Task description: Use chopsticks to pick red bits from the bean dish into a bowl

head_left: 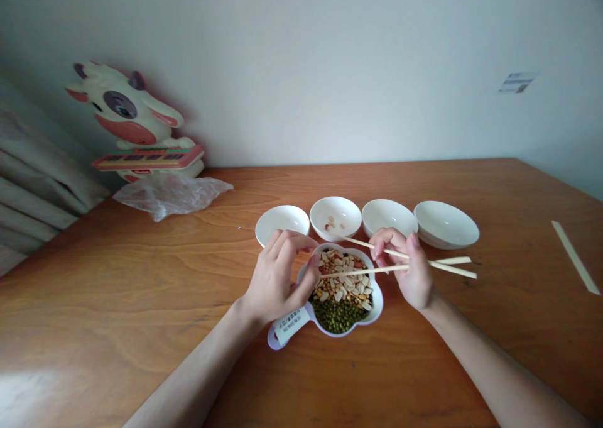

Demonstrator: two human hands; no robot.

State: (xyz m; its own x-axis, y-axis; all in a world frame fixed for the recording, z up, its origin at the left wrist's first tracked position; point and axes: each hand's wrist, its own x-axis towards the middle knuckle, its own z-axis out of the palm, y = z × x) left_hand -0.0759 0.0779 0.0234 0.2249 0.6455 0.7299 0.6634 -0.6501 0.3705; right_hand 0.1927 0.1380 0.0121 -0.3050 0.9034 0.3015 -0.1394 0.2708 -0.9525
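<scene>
A white flower-shaped dish [375, 312] holds mixed pale seeds, reddish beans and green beans. My left hand [277, 277] curls around the dish's left rim, thumb on the edge. My right hand [407, 268] is closed on a pair of wooden chopsticks [443, 263]. The chopstick tips reach left over the seeds, toward the second bowl. Behind the dish runs a row of small white bowls: first [281, 222], second [335, 216] with a few pieces in it, third [389, 215] and fourth [446, 224].
The wooden table [141, 277] meets a white wall. A cow-shaped toy keyboard [136, 123] and a crumpled clear plastic bag [169, 195] sit at the back left. A paper chopstick sleeve [575, 256] lies at the right. A label [291, 325] sticks out from the dish.
</scene>
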